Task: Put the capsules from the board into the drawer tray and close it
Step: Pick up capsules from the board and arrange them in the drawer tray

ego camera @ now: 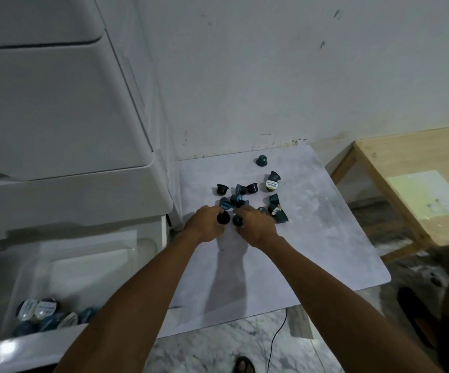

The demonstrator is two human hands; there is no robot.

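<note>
Tray (pixel 27 267): open at lower left, a handful of capsules already in its near corner; the rest of it bare
Left hand (pixel 205 224): over the board, fingers curled around one dark capsule (pixel 223 218)
Right hand (pixel 257 227): beside the left, fingers closed on another capsule (pixel 237 220)
Board (pixel 325 238): pale slab on the floor, about a dozen loose capsules (pixel 240 196) clustered just beyond the hands
Far capsule (pixel 261 160): alone near the wall edge
Progress: early to middle by judgement; most capsules not yet moved, drawer not yet shut
</note>
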